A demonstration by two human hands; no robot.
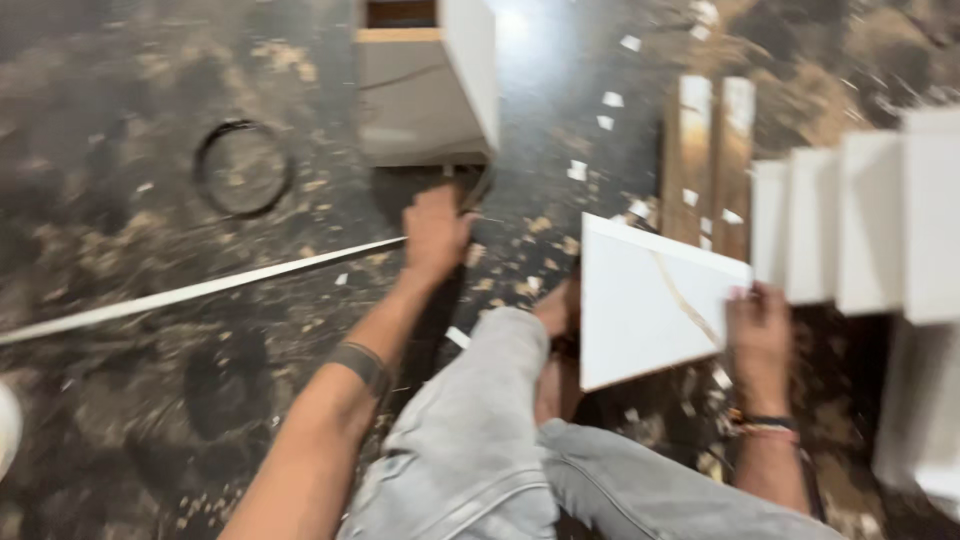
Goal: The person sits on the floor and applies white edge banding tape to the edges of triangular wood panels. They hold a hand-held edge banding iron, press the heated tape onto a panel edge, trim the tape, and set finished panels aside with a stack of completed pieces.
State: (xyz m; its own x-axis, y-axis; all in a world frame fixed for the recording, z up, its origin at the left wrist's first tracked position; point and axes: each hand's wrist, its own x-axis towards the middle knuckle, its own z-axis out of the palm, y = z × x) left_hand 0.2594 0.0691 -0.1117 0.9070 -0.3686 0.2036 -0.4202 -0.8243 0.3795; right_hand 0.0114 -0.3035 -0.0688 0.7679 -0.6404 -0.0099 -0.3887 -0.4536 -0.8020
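You sit on a dark floor (120,400) strewn with chips. Ahead stands a white box (425,85). Your right hand (760,335) grips a white panel (650,300) by its edge. Your left hand (435,232) closes on a white strip (200,292); the blur hides its fingers.

**White panel and edge strip on a dark, littered floor**

The white panel (645,305), a flat board with a thin golden vein across its face, is tilted, its near edge low by the knees; the right hand (760,335) grips its right edge. The left hand (435,235) is closed over one end of a long, thin white strip (200,292), which lies flat and runs away to the left. Motion blur hides finer detail.
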